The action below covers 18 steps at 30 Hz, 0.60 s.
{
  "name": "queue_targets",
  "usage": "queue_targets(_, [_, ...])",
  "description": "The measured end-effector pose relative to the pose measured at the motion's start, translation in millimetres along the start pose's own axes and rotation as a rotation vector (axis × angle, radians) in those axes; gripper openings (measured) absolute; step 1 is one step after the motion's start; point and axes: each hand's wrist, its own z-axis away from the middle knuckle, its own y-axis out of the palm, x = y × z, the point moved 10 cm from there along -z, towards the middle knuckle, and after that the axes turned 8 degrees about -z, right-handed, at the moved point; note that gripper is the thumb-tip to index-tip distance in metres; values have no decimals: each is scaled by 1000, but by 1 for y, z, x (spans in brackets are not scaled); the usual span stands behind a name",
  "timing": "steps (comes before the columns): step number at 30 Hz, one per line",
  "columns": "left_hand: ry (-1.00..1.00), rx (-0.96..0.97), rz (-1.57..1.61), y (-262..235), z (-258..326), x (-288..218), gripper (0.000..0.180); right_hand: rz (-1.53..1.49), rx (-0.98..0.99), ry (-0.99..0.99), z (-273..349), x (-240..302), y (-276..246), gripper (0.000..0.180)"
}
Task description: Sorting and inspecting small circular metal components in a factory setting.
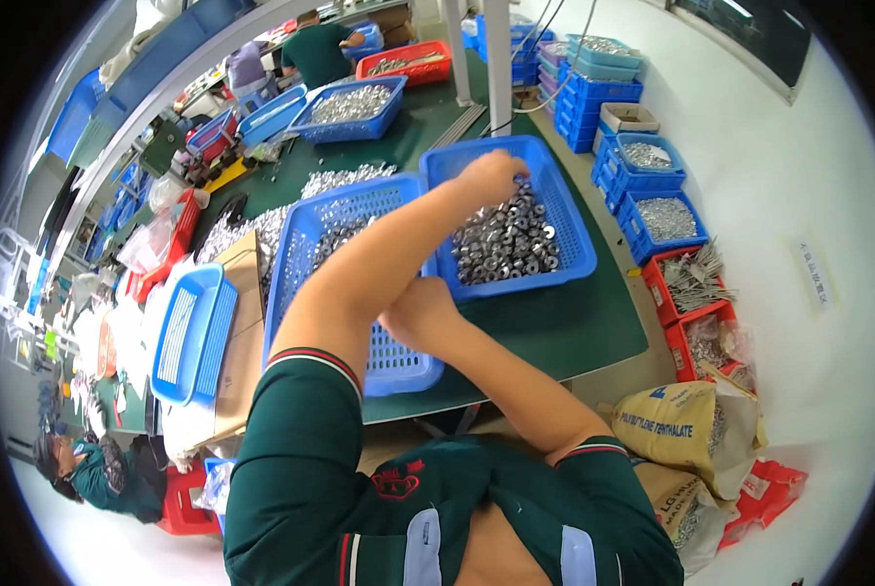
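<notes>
My left arm crosses over my right one. Above the far part of the right blue basket (581, 256) is my left hand (494, 180), its fingers curled in; what they hold, if anything, is too small to make out. Small round metal parts with holes (509, 244), like nuts or collars, are heaped in that basket. My right hand (424, 317) is closed over the near right side of the left blue basket (405, 378), partly hidden by my left forearm, so any held thing does not show. More of these metal parts (332, 240) lie in the left basket's far half.
Loose shiny parts (252, 232) are spread on the green table (545, 327), beside cardboard (242, 337) and a blue tray (219, 337). A filled blue basket (388, 117) stands farther back. Crates (642, 210) and sacks (667, 420) line the right. Other people sit left and far back.
</notes>
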Motion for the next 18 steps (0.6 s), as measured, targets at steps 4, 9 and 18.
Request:
queue_targets(4, [-51,-216,164,-98,56,-7,25,-146,-135,-51,3,-14,-15,17])
queue_targets(9, [-320,-420,285,-154,175,41,16,-641,-470,150,7,-43,-48,19])
queue_targets(18, [-297,306,234,-3,279,15,24,-753,-333,274,11,-47,-24,19])
